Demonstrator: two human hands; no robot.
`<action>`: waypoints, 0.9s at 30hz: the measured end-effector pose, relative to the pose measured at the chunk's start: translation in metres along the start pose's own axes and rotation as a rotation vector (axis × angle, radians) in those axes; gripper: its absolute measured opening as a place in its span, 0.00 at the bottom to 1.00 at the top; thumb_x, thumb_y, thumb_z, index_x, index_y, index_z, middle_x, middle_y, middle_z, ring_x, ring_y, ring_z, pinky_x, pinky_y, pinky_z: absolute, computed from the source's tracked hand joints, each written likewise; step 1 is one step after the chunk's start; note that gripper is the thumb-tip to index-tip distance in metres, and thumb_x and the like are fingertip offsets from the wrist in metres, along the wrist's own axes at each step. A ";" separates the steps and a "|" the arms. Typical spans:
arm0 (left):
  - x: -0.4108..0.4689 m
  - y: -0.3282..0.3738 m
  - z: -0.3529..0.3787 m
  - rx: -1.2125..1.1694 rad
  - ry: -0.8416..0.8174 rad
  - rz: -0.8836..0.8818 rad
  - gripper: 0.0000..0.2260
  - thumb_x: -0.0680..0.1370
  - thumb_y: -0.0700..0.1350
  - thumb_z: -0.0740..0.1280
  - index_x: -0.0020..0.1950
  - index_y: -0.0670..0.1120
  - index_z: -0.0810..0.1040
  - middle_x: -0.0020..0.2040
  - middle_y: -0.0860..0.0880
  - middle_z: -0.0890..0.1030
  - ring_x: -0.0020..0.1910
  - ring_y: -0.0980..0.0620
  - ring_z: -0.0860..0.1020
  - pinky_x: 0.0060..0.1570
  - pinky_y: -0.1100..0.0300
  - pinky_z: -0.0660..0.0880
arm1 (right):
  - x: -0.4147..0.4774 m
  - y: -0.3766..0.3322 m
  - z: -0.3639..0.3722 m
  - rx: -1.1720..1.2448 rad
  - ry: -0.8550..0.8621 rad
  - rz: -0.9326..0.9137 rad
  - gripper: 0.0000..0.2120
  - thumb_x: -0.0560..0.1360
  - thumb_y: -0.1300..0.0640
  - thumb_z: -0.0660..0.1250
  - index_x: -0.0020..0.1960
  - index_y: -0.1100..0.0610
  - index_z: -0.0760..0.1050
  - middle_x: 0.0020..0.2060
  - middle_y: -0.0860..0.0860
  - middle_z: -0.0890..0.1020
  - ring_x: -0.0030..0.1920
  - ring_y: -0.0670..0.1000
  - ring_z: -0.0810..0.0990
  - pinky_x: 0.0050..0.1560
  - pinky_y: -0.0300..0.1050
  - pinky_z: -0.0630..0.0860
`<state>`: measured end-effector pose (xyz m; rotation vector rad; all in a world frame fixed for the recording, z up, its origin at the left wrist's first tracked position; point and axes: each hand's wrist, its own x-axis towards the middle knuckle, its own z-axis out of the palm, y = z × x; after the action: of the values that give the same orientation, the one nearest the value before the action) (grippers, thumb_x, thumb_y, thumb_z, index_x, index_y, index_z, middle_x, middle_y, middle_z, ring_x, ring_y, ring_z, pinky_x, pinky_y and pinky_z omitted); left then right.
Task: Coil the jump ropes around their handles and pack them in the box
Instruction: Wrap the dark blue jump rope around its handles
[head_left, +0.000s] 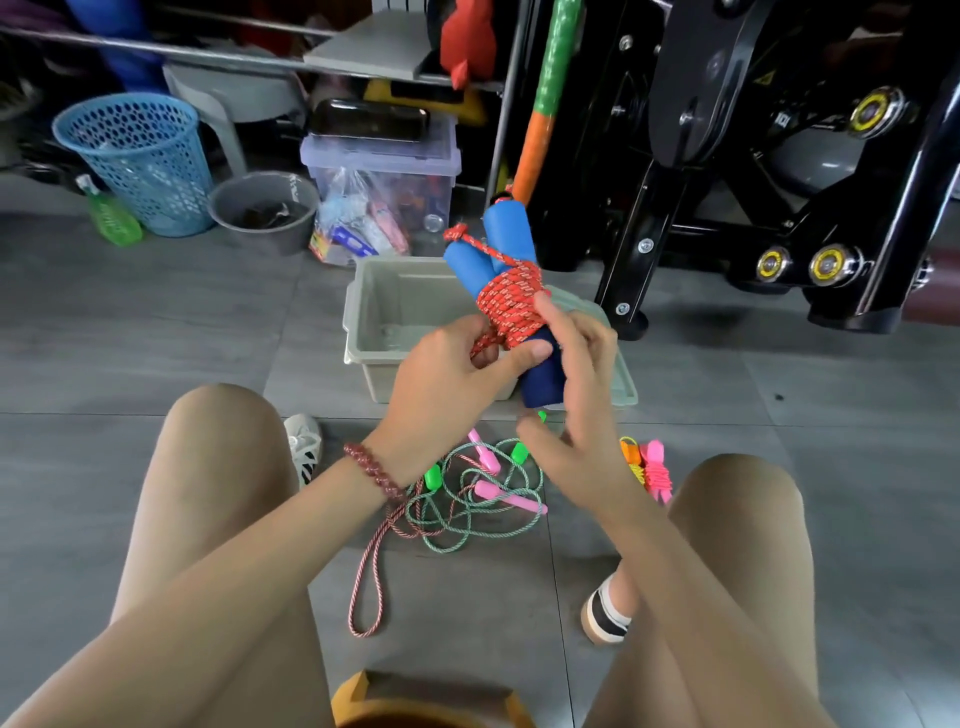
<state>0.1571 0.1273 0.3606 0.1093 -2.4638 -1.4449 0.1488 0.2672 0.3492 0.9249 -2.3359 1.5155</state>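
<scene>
Head view, single frame

1. Blue foam handles (500, 244), a pair, held side by side in mid-air at frame centre, tilted with the tops toward 11 o'clock, lower ends dark in shadow between the two hands
2. Red patterned rope (511, 301), wound in a tight coil around the middle of the handles; one strand runs up to a knot at the top of the left handle
3. Left hand (452, 374), at 9 o'clock of the coil; fingers curled, pinching the loose red rope end, thumb stretched across onto the lower handle; beaded bracelet on the wrist
4. Right hand (576, 395), at 4 o'clock of the coil; index fingertip resting on the coil, thumb held apart and pointing toward 8 o'clock; the other fingers are blurred, so a grip on the handle cannot be told
5. Grey box (374, 312), open, on the floor just behind the hands at 12 o'clock
6. Loose green rope (467, 519) and pink-handled rope (493, 491), tangled together on the floor between the knees at 6 o'clock
7. Coiled orange and pink bundles (648, 465), on the floor at 4 o'clock, beside the right knee
8. Blue basket (135, 156) and grey bucket (260, 208), at 10 o'clock, well apart from the box
</scene>
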 end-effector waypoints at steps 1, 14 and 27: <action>0.002 -0.001 -0.002 -0.010 0.001 0.006 0.24 0.69 0.65 0.66 0.34 0.44 0.68 0.25 0.55 0.65 0.26 0.57 0.62 0.29 0.58 0.59 | 0.001 0.000 -0.001 0.064 -0.007 0.012 0.39 0.64 0.72 0.61 0.74 0.66 0.56 0.61 0.58 0.63 0.66 0.50 0.64 0.67 0.41 0.65; 0.012 -0.012 -0.007 -0.036 -0.338 0.166 0.23 0.71 0.64 0.64 0.45 0.43 0.76 0.32 0.42 0.74 0.31 0.47 0.69 0.34 0.49 0.70 | 0.006 0.005 -0.031 0.201 -0.126 0.141 0.30 0.72 0.68 0.70 0.68 0.48 0.63 0.62 0.33 0.70 0.62 0.44 0.73 0.62 0.53 0.74; 0.007 -0.005 0.008 0.169 -0.238 0.109 0.10 0.78 0.48 0.64 0.46 0.41 0.73 0.34 0.48 0.75 0.34 0.48 0.73 0.36 0.52 0.69 | 0.008 0.014 -0.021 0.016 -0.015 0.150 0.30 0.70 0.64 0.71 0.69 0.53 0.66 0.65 0.49 0.70 0.66 0.49 0.70 0.66 0.44 0.68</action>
<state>0.1481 0.1297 0.3537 -0.1703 -2.7318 -1.2676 0.1305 0.2868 0.3520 0.7817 -2.4565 1.5897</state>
